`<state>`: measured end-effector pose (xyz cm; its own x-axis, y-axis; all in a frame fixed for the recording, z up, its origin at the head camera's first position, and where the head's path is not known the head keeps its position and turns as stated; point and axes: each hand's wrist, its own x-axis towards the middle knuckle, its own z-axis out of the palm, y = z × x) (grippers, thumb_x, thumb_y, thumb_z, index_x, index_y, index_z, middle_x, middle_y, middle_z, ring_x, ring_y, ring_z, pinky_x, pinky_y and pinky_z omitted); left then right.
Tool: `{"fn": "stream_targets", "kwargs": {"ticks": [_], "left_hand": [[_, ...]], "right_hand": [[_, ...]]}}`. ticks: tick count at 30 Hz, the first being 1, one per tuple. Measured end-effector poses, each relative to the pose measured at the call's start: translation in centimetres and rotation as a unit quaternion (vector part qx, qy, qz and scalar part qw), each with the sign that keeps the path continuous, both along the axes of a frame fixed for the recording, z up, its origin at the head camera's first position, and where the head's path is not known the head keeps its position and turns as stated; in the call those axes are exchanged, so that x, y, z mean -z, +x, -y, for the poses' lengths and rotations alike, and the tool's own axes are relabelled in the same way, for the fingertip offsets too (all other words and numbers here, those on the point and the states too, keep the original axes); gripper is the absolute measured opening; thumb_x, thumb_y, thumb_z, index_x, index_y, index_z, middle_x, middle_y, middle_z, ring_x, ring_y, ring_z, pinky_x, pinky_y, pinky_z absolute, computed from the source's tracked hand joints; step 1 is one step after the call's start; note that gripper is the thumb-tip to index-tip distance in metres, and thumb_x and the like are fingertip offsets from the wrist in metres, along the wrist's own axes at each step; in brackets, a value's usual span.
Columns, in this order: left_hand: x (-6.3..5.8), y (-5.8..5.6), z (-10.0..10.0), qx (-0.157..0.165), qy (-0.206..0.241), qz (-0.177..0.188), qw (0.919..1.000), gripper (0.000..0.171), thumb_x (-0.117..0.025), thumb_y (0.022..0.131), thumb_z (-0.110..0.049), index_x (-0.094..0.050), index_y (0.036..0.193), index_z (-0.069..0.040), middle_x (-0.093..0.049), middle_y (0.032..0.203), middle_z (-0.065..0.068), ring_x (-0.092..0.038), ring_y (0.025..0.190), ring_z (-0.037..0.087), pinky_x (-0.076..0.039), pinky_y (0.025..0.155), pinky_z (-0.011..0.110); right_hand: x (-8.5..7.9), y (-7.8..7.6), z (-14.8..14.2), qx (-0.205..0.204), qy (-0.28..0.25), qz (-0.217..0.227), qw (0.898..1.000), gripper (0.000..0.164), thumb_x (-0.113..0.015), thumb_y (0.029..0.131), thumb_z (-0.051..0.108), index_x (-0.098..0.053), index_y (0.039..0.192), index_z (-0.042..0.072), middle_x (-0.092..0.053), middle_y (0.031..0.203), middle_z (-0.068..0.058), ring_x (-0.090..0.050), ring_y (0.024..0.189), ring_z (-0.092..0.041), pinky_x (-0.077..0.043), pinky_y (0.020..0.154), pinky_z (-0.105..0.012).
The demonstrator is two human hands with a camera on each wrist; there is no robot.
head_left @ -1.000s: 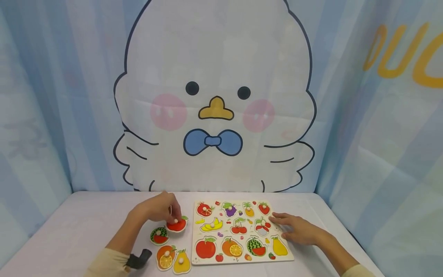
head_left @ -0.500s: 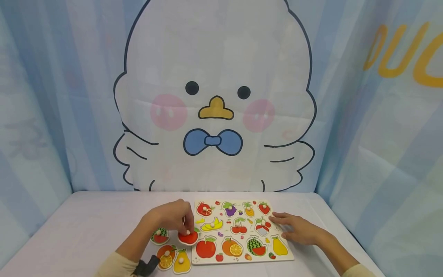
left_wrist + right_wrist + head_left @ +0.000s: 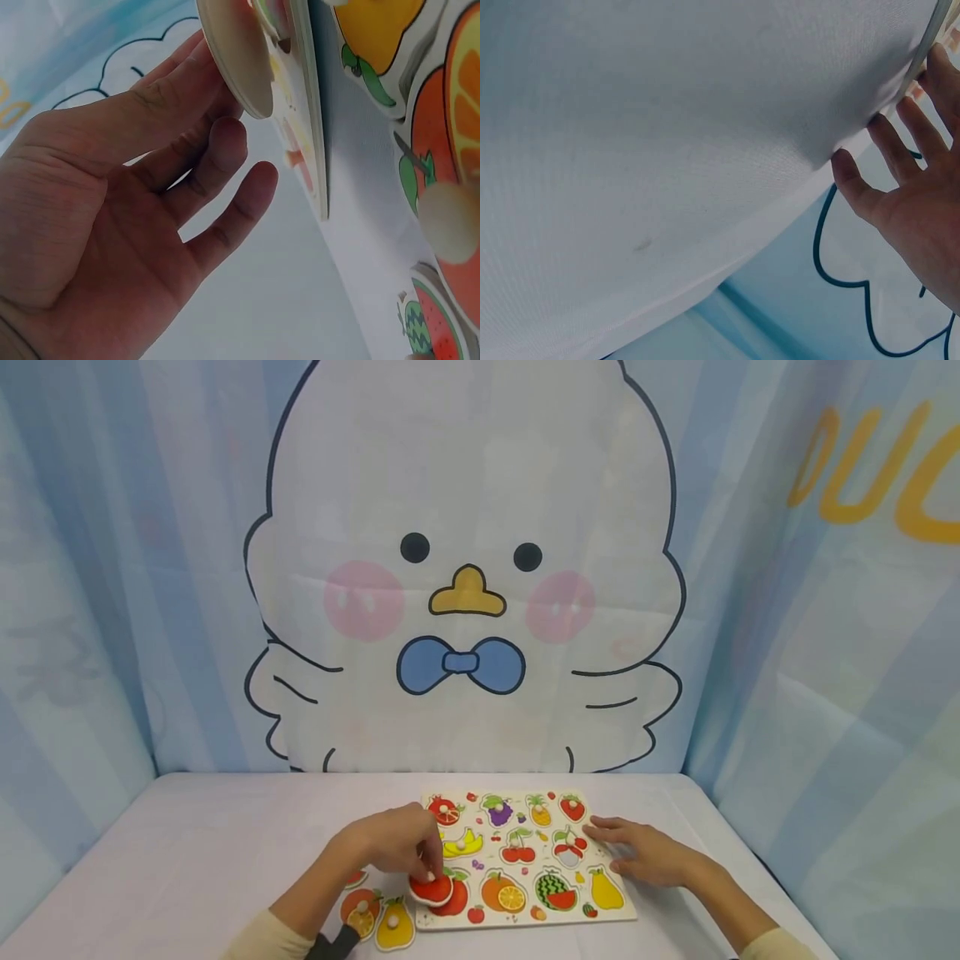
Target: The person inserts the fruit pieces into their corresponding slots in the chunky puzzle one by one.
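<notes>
My left hand (image 3: 396, 842) pinches a red apple puzzle piece (image 3: 429, 892) by its small knob. The piece hovers at the lower left corner of the fruit puzzle board (image 3: 551, 922), overlapping the apple picture there and slightly tilted. From the left wrist view, the pale wooden back of the apple piece (image 3: 238, 60) shows between thumb and fingers, close to the board's edge, while the other fingers of the left hand (image 3: 135, 187) are loosely bent. Fingers spread, my right hand (image 3: 651, 853) rests at the board's right edge.
Left of the board lie an orange piece (image 3: 357, 910), a pear piece (image 3: 393, 927) and a watermelon piece (image 3: 356, 878) mostly hidden by the left arm. Several knobbed pieces sit in the board's upper rows. A duck-printed curtain (image 3: 465, 727) stands behind the white table (image 3: 225, 827).
My left hand has carried the apple piece rightward and nearer, from above the watermelon piece to over the board's lower left corner. The right hand stays at the board's edge.
</notes>
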<state>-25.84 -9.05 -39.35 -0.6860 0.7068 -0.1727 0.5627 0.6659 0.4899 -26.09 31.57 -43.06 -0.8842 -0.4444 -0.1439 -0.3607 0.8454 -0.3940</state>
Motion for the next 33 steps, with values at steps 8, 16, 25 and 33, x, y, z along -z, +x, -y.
{"fn": "stream_targets", "kwargs": {"ticks": [8, 16, 25, 33], "left_hand": [[0.2, 0.4, -0.8, -0.002, 0.009, -0.004, 0.9999, 0.013, -0.076, 0.081, -0.011, -0.076, 0.082, -0.024, -0.064, 0.075, -0.016, -0.053, 0.067, 0.004, -0.048, 0.066, 0.018], [0.6, 0.6, -1.5, -0.003, 0.003, -0.016, 0.9999, 0.012, -0.076, 0.081, -0.011, -0.076, 0.082, -0.024, -0.063, 0.074, -0.017, -0.052, 0.067, 0.004, -0.047, 0.065, 0.019], [1.2, 0.3, -2.0, -0.011, -0.003, -0.015, 0.9998, 0.013, -0.077, 0.081, -0.014, -0.076, 0.079, -0.027, -0.062, 0.072, -0.017, -0.052, 0.068, 0.004, -0.046, 0.065, 0.019], [1.7, 0.2, -2.3, -0.012, -0.012, -0.007, 0.9998, 0.015, -0.077, 0.08, -0.011, -0.075, 0.078, -0.027, -0.062, 0.072, -0.017, -0.052, 0.068, 0.004, -0.047, 0.065, 0.02]], "right_hand": [[0.0, -0.4, 0.3, 0.035, 0.014, 0.005, 0.999, 0.058, -0.069, 0.086, 0.017, -0.05, 0.14, 0.026, -0.039, 0.15, -0.002, -0.035, 0.136, -0.04, -0.031, 0.102, -0.064], [-0.1, -0.3, 0.5, 0.047, 0.013, 0.011, 0.999, 0.058, -0.07, 0.086, 0.017, -0.051, 0.139, 0.027, -0.04, 0.15, -0.002, -0.035, 0.136, -0.04, -0.03, 0.102, -0.065], [-0.2, -0.2, 0.3, 0.02, 0.006, 0.008, 1.0, 0.057, -0.068, 0.087, 0.018, -0.049, 0.141, 0.021, -0.04, 0.15, -0.008, -0.034, 0.136, -0.042, -0.031, 0.103, -0.063], [-0.2, 0.1, 0.5, 0.042, -0.001, 0.02, 0.999, 0.057, -0.069, 0.086, 0.016, -0.051, 0.14, 0.022, -0.04, 0.149, -0.006, -0.033, 0.136, -0.041, -0.032, 0.102, -0.064]]}}
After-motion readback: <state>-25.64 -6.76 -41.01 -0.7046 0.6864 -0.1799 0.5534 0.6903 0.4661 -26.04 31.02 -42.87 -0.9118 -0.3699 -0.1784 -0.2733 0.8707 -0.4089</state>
